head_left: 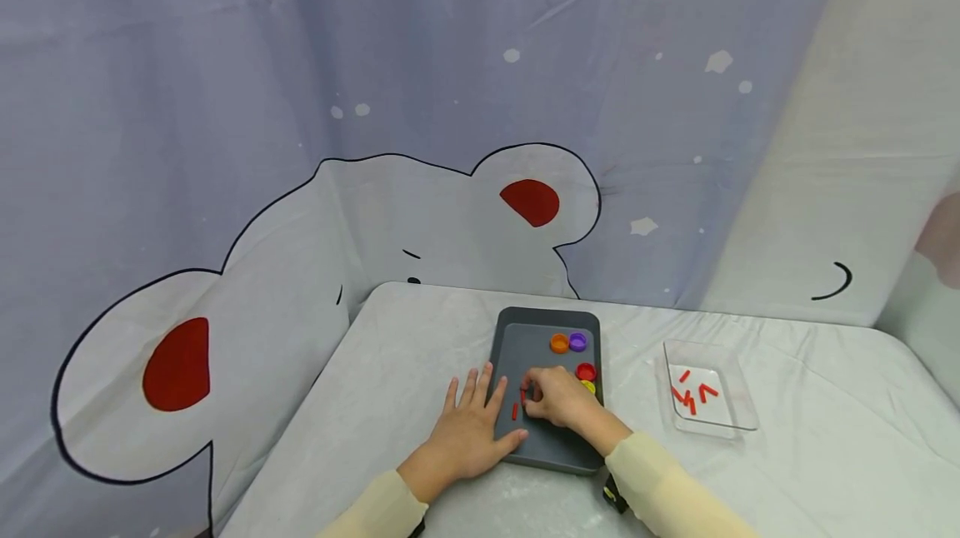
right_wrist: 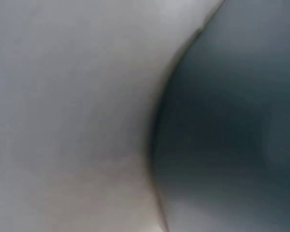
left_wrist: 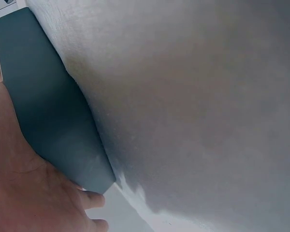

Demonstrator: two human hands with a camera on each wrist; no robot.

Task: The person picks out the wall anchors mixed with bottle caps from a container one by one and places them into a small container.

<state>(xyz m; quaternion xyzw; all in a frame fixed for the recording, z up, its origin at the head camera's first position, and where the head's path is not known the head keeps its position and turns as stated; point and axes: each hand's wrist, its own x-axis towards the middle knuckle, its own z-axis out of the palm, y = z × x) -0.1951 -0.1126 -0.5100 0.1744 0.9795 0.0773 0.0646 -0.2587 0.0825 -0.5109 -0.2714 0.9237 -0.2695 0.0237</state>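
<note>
A dark grey tray point(head_left: 531, 336) lies on the white-covered table. My right hand point(head_left: 558, 398) reaches over it from the right, thumb and forefinger pinching a short red stick point(head_left: 522, 396) close over the tray floor. Just left of that lies another red stick point(head_left: 514, 411). With its fingers spread, my left hand point(head_left: 467, 440) rests across the tray's left edge, thumb pointing inward. Toward the tray's right side are small round caps: orange point(head_left: 559, 344), purple point(head_left: 577, 342), red point(head_left: 586, 371) and yellow point(head_left: 589, 386), the last partly hidden by the right hand. The right wrist view shows only the tray's blurred side point(right_wrist: 222, 125).
A clear plastic box point(head_left: 738, 392) stands to the right of the tray with several red sticks point(head_left: 708, 391) inside. A printed curtain point(head_left: 420, 213) hangs behind the table. White cloth point(head_left: 405, 363) covers the table on both sides of the tray.
</note>
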